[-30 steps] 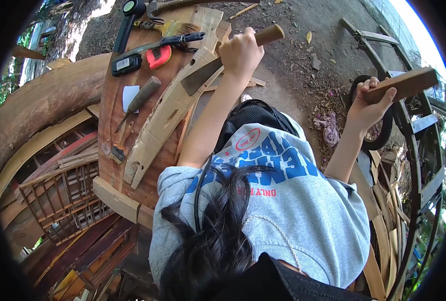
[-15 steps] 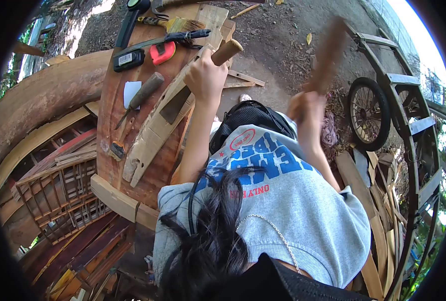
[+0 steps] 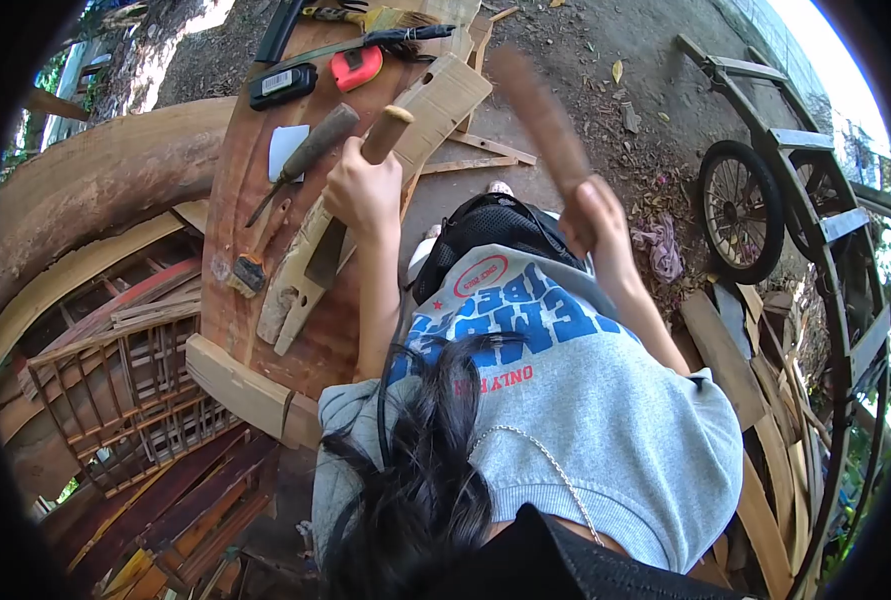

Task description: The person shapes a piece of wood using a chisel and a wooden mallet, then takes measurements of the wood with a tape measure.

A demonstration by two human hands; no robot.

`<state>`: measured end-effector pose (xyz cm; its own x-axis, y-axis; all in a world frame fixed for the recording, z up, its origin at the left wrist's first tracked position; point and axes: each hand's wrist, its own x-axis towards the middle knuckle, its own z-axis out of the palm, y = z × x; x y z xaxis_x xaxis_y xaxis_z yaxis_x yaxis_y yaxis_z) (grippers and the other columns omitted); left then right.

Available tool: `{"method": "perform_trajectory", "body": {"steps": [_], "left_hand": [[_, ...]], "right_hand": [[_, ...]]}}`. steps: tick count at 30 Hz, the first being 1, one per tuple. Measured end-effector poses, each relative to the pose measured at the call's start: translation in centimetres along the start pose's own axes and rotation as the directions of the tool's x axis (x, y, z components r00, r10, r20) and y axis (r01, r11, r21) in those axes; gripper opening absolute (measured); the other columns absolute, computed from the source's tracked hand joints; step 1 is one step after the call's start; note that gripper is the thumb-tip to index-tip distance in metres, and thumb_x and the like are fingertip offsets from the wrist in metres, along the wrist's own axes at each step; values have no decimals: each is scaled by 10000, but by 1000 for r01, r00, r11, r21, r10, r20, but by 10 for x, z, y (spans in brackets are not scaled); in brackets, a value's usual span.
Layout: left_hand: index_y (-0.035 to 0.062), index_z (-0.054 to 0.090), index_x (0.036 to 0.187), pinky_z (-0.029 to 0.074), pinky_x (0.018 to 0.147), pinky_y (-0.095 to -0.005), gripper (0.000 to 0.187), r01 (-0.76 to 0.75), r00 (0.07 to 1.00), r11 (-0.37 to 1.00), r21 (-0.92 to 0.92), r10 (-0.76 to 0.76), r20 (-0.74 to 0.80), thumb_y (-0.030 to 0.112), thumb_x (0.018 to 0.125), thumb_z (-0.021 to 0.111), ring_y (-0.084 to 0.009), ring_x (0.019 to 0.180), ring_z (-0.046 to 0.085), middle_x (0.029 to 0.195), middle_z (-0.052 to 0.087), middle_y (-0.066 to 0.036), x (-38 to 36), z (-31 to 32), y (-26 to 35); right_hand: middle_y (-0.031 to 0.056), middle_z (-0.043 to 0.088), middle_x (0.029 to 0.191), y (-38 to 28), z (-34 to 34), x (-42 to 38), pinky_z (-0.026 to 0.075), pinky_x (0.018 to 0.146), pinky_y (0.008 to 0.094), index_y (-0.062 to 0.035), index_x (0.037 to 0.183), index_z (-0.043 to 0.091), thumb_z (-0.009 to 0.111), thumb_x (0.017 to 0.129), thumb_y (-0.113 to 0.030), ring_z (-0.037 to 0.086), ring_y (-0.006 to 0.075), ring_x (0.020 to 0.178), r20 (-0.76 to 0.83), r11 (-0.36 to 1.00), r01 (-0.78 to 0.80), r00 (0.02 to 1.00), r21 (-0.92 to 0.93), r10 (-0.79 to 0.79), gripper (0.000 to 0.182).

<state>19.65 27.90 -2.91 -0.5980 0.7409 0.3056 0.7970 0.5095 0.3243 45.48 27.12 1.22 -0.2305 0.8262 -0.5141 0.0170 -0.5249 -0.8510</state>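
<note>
My left hand (image 3: 365,195) is closed around a wide chisel (image 3: 388,128), its wooden handle standing out above the fist. The chisel's flat blade (image 3: 326,255) reaches down to a long, pale piece of wood (image 3: 445,92) with cut-outs. My right hand (image 3: 595,215) grips a wooden club (image 3: 540,115), smeared by motion and held up to the right of the chisel, apart from it. Beside my left hand on the wooden bench (image 3: 225,330) lie a thin tool with a round wooden handle (image 3: 317,142) and a white paper (image 3: 287,150).
A paint brush (image 3: 390,20), a red tape measure (image 3: 356,68) and a black case (image 3: 283,87) lie at the bench's far end. A small brush (image 3: 249,272) rests nearer. To the right stand a spoked wheel (image 3: 740,212) and a ladder-like frame (image 3: 803,140); scrap boards (image 3: 720,355) lie below.
My right hand's club has swung leftward, toward the chisel. My left hand, still on the chisel, appears farther left and lower against the pale wood. The view has shifted slightly.
</note>
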Motion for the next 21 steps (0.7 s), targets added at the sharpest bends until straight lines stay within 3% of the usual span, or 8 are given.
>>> {"method": "perform_trajectory", "body": {"steps": [4, 6, 8, 10, 14, 16, 18, 21], "left_hand": [[114, 596, 682, 476, 513, -449, 104, -22, 999, 1000, 1, 22, -41, 208, 696, 638, -354, 565, 609, 603, 616, -132, -16, -12, -24], [118, 595, 673, 471, 506, -447, 103, -40, 997, 999, -3, 40, -70, 208, 695, 640, -351, 562, 608, 598, 615, -124, -19, -15, -29], [123, 595, 662, 466, 503, -450, 108, -62, 994, 998, -31, 59, -88, 213, 690, 648, -345, 558, 607, 593, 611, -116, -24, -18, -34], [121, 593, 662, 462, 499, -451, 122, 26, 998, 999, 26, -24, -56, 220, 679, 661, -353, 566, 607, 591, 609, -134, -25, -23, -56], [116, 577, 641, 448, 468, -440, 127, 24, 998, 999, 47, -21, -54, 207, 679, 657, -350, 540, 599, 582, 604, -131, -37, -35, -82], [120, 580, 642, 444, 466, -440, 120, -5, 997, 1000, 25, 6, -70, 206, 679, 655, -348, 537, 598, 576, 600, -129, -42, -36, -87], [121, 576, 638, 440, 463, -439, 122, -28, 997, 999, 22, 30, -74, 206, 678, 654, -345, 536, 597, 572, 598, -125, -44, -39, -89], [103, 601, 635, 454, 513, -444, 159, 30, 998, 999, 31, -28, -59, 233, 703, 662, -350, 567, 600, 584, 607, -117, -44, -44, -105]], "right_hand": [[47, 499, 700, -2, 17, 11, 392, 457, 246, -52, 1023, 491, 462, 920, -392, 483, 123, 526, -436, 820, 500, 827, 278, -356, 356], [67, 524, 776, 27, 45, -14, 420, 540, 246, -21, 1139, 463, 484, 906, -426, 501, 131, 589, -204, 905, 373, 921, 204, -333, 468], [82, 544, 814, 35, 50, -32, 408, 554, 231, -14, 1235, 413, 514, 886, -448, 499, 118, 597, 263, 946, 180, 959, -272, -106, 566], [21, 495, 718, 33, 51, -37, 322, 478, 209, -79, 1038, 492, 519, 887, -425, 420, 58, 540, 108, 998, -10, 994, -65, 17, 379], [42, 507, 713, 18, 44, -20, 381, 474, 221, -68, 1158, 370, 471, 917, -434, 475, 92, 556, -274, 910, 386, 901, 155, -336, 449], [77, 534, 793, 51, 64, -39, 440, 558, 242, -66, 1352, 98, 461, 921, -431, 514, 121, 630, -191, 957, 270, 950, 104, -247, 671], [80, 537, 879, 72, 72, -55, 443, 612, 240, -25, 1298, 329, 560, 859, -432, 523, 130, 717, 261, 937, 163, 962, -309, -81, 642], [29, 532, 748, 65, 71, -60, 378, 503, 204, -42, 1169, 457, 563, 866, -396, 497, 71, 609, 140, 969, 117, 986, -217, -88, 478]]}}
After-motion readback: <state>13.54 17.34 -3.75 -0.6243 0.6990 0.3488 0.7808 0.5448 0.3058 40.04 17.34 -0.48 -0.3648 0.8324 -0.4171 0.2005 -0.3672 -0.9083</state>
